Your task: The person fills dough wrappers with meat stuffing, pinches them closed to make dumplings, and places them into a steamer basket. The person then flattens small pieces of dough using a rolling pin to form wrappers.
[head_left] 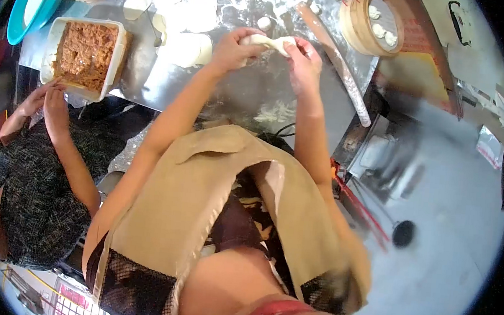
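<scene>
A short white strip of dough (268, 41) is held up over the floured metal table, pinched at both ends. My left hand (234, 51) is closed around its left end, and my right hand (304, 61) has its fingers closed on the right end. Just beyond the strip lies a small dough ball (265, 23). Several flat round dough wrappers (199, 12) are spread to the left of my left hand, some overlapping. To the right of my right hand, a long flour-dusted rolling pin (333, 60) lies slantwise.
A white tub (120, 52) of reddish-brown filling stands at the left, with a co-worker's hands (55, 109) at its near edge. Bamboo steamers (355, 24) flank the table's far side, the right one holding several buns. A turquoise basin (17, 23) sits far left.
</scene>
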### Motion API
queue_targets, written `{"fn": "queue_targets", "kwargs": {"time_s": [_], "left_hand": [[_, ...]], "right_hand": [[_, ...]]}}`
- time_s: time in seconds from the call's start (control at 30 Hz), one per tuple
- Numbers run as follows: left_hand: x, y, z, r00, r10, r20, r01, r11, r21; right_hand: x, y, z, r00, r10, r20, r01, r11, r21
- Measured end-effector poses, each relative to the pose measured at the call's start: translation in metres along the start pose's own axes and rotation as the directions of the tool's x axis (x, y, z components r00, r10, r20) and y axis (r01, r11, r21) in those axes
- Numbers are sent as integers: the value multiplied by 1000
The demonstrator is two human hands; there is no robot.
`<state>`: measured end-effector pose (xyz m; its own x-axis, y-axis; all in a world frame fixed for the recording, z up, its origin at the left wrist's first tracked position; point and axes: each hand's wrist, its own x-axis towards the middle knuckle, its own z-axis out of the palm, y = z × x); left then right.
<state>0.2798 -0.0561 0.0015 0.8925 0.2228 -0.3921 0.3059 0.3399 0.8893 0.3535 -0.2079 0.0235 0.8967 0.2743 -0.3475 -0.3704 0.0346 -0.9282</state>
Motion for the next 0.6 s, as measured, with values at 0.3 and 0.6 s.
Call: {"fn": "queue_targets", "kwargs": {"time_s": [0.3, 0.6], "left_hand": [[-6, 2, -43, 980, 103, -170, -73, 982, 176], [-8, -10, -31, 972, 231, -34, -189, 865, 464]], "right_hand": [[84, 64, -52, 815, -467, 344, 420, 66, -905], [22, 34, 29, 905, 218, 366, -182, 974, -132]]}}
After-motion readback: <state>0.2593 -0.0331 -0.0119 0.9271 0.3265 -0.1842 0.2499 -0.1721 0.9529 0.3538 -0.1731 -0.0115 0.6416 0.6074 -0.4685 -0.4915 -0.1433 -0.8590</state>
